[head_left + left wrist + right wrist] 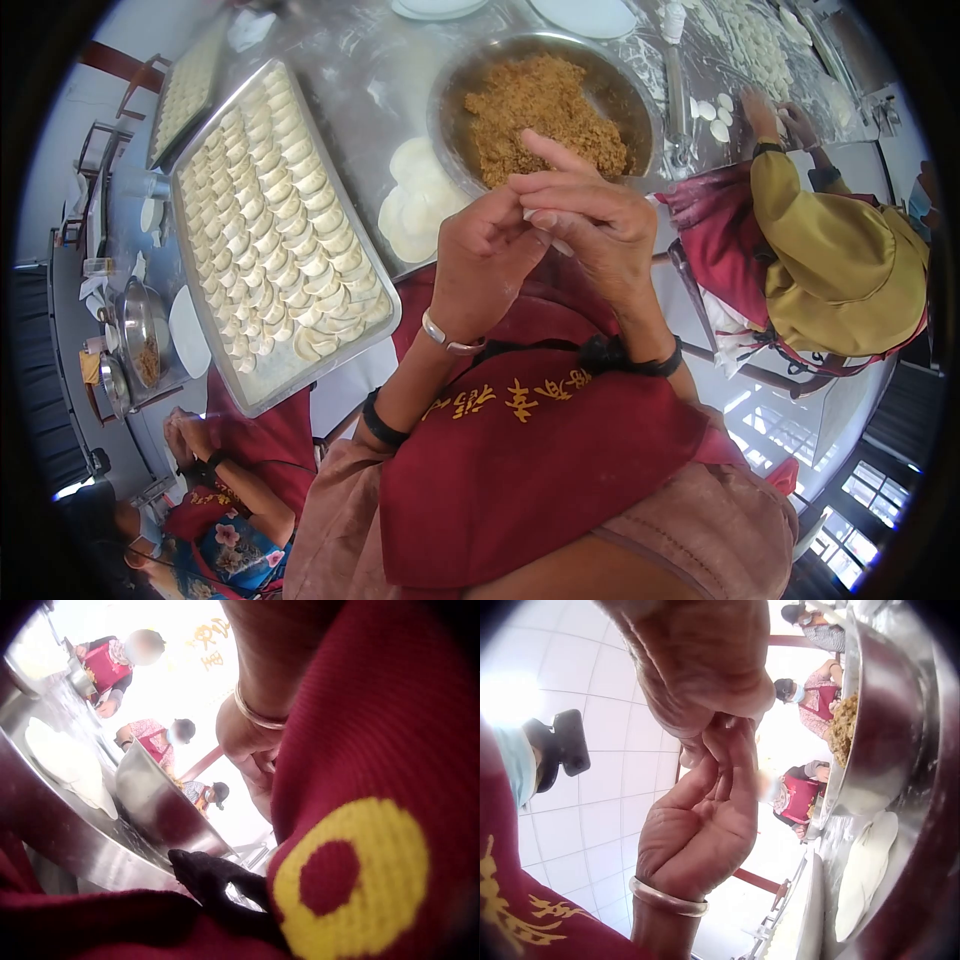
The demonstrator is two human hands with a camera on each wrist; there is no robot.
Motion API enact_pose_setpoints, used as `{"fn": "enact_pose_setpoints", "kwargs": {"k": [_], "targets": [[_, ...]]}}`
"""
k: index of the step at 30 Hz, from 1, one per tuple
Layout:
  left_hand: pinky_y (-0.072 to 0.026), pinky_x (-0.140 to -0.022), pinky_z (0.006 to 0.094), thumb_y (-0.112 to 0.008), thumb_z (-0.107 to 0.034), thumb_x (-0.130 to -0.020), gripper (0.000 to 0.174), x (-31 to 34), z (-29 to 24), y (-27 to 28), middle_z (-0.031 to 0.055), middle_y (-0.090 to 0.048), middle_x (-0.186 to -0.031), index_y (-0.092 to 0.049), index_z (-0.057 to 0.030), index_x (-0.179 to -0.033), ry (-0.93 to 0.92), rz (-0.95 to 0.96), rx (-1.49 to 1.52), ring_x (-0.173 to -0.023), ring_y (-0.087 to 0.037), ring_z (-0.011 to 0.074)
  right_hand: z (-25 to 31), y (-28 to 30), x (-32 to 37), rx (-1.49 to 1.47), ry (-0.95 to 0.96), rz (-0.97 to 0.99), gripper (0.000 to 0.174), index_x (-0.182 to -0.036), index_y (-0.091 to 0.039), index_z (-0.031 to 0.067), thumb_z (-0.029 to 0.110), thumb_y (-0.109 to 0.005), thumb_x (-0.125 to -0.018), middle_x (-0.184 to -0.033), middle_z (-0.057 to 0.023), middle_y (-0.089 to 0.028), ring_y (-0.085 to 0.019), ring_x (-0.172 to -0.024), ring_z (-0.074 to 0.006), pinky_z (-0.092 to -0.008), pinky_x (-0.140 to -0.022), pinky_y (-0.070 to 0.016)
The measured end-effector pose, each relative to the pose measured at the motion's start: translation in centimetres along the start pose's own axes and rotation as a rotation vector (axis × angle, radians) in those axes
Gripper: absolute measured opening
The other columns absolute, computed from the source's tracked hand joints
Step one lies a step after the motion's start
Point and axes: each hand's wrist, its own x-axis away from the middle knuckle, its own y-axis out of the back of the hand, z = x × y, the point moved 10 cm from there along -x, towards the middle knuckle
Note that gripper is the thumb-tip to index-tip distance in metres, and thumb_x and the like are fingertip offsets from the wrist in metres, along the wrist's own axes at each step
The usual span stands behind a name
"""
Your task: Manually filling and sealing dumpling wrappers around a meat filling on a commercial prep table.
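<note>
Both hands meet in front of the apron, close to the near rim of a steel bowl (640, 130) of brown filling (545, 100). Between the fingertips a bit of white dough of a dumpling (562, 246) shows; the rest is hidden by the fingers. The left hand (490, 255), with a bangle at its wrist, holds the dumpling from one side. The right hand (605, 225) pinches it from the other, its index finger sticking out over the bowl. In the right wrist view the fingers of both hands interlock around it. Round dough wrappers (418, 205) lie left of the bowl.
A large metal tray (388, 285) with rows of dumplings (270, 190) stands to the left, another tray (185, 95) beyond it. White plates (585, 15) sit at the far side. At right, a person in a mustard top (840, 250) works beside dough pieces (715, 115); another sits lower left.
</note>
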Motion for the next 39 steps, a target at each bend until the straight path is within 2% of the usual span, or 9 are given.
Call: {"fn": "enact_pose_setpoints", "kwargs": {"k": [6,8,11,14,20,24,30,36,39], "targets": [[-0.0488,-0.094,0.0263,-0.059,0.004,-0.092,0.040,-0.1,0.8,0.4,0.0115,-0.059,-0.124,-0.049,0.0058,-0.130,0.009,-0.032,0.128,-0.114,-0.057,0.0144,0.0,0.1,0.0,-0.026,-0.110,-0.201,0.027,-0.110,-0.072,0.0049,0.010,-0.070,-0.084,-0.122,-0.0114,-0.067,-0.046,-0.135,-0.0310,-0.0391,-0.106,-0.0411],[-0.0476,-0.097,0.0277,-0.059,0.004,-0.091,0.042,-0.1,0.6,0.2,0.0130,-0.056,-0.129,-0.046,0.0059,-0.131,0.002,-0.036,0.106,-0.118,-0.054,0.0161,0.1,-0.2,-0.1,0.035,-0.032,-0.106,0.030,-0.114,-0.071,0.0046,0.012,-0.070,-0.085,-0.124,-0.0117,-0.066,-0.044,-0.136,-0.0307,-0.0397,-0.107,-0.0402],[-0.0496,-0.092,0.0278,-0.058,-0.006,-0.096,0.041,-0.1,0.6,-0.5,0.0110,-0.061,-0.122,-0.046,0.0063,-0.133,-0.057,0.062,0.190,-0.109,-0.059,0.0136,-0.4,-0.1,0.0,0.076,0.000,-0.033,0.034,-0.119,-0.068,0.0039,0.015,-0.068,-0.086,-0.127,-0.0122,-0.064,-0.042,-0.138,-0.0310,-0.0405,-0.108,-0.0387],[-0.0413,-0.107,0.0389,-0.047,-0.016,-0.102,0.047,0.2,1.5,-0.7,0.0162,-0.051,-0.135,-0.036,0.0077,-0.141,0.060,0.099,0.662,-0.124,-0.051,0.0250,-0.3,-0.1,-0.2,0.141,-0.011,-0.043,0.035,-0.121,-0.066,0.0037,0.017,-0.067,-0.088,-0.130,-0.0126,-0.063,-0.041,-0.138,-0.0324,-0.0410,-0.109,-0.0379],[-0.0391,-0.111,0.0411,-0.043,-0.021,-0.104,0.052,-0.2,2.5,-0.4,0.0171,-0.049,-0.138,-0.030,0.0074,-0.145,0.121,0.074,0.848,-0.127,-0.050,0.0258,0.4,-0.1,-0.4,0.281,0.034,-0.090,0.035,-0.122,-0.065,0.0049,0.021,-0.064,-0.091,-0.132,-0.0132,-0.060,-0.040,-0.139,-0.0358,-0.0419,-0.108,-0.0376],[-0.0386,-0.111,0.0417,-0.045,-0.017,-0.102,0.054,-0.1,3.4,-0.7,0.0166,-0.049,-0.138,-0.027,0.0069,-0.147,0.176,0.096,0.713,-0.128,-0.050,0.0253,0.0,-0.6,-0.4,0.320,0.086,0.025,0.041,-0.126,-0.063,0.0049,0.024,-0.065,-0.090,-0.135,-0.0132,-0.059,-0.040,-0.138,-0.0368,-0.0422,-0.108,-0.0376],[-0.0375,-0.113,0.0413,-0.048,-0.011,-0.100,0.055,-0.4,3.0,-0.7,0.0167,-0.048,-0.140,-0.027,0.0070,-0.147,0.161,0.128,0.817,-0.130,-0.049,0.0237,1.0,0.3,-0.8,0.323,0.002,-0.157,0.036,-0.122,-0.065,0.0032,0.023,-0.063,-0.091,-0.133,-0.0140,-0.060,-0.042,-0.137,-0.0372,-0.0418,-0.108,-0.0380],[-0.0357,-0.114,0.0405,-0.048,-0.011,-0.100,0.055,-0.4,3.5,-0.9,0.0165,-0.048,-0.141,-0.026,0.0064,-0.148,0.155,0.107,0.807,-0.131,-0.048,0.0234,0.2,0.0,-0.9,0.401,0.052,-0.035,0.044,-0.125,-0.062,0.0009,0.024,-0.068,-0.087,-0.134,-0.0146,-0.059,-0.040,-0.139,-0.0358,-0.0415,-0.110,-0.0361],[-0.0347,-0.114,0.0405,-0.048,-0.011,-0.100,0.055,-0.7,3.2,-0.9,0.0157,-0.047,-0.141,-0.026,0.0059,-0.148,0.124,0.137,0.828,-0.131,-0.047,0.0230,0.3,0.4,-0.8,0.271,-0.003,-0.147,0.038,-0.120,-0.066,-0.0002,0.016,-0.070,-0.086,-0.131,-0.0139,-0.061,-0.045,-0.135,-0.0340,-0.0401,-0.108,-0.0389]]}}
